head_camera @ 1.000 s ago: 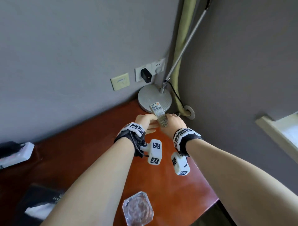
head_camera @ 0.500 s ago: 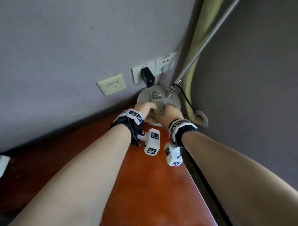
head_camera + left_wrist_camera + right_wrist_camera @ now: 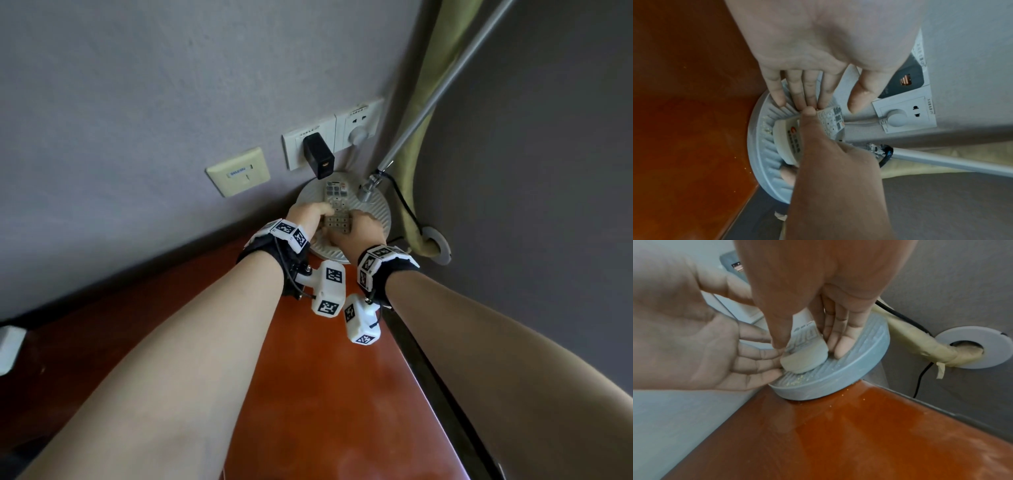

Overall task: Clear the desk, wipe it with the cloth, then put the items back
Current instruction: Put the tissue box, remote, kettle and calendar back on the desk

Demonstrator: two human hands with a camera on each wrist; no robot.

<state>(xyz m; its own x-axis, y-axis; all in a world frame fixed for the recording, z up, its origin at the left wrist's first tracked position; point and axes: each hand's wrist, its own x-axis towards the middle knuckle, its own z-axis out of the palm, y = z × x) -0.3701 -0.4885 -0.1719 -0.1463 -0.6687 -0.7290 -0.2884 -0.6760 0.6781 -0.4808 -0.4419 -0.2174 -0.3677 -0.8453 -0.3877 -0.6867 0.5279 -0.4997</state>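
White remote (image 3: 337, 209) lies on the lamp base (image 3: 376, 214) in the counter (image 3: 325, 394) corner. Right hand (image 3: 359, 231) pinches its near end to steady it; left hand (image 3: 306, 217) lies flat alongside, fingers straight, squaring it up.

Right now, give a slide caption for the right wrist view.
Both hands set the remote on the round lamp base at the desk corner.

I see the desk (image 3: 318, 394) as glossy reddish-brown wood with a sheen. At 12 o'clock, the lamp base (image 3: 859, 369) looks like matt ribbed plastic; the remote (image 3: 337, 205) is smooth off-white plastic, and the lamp pole (image 3: 445, 82) is brushed metal.
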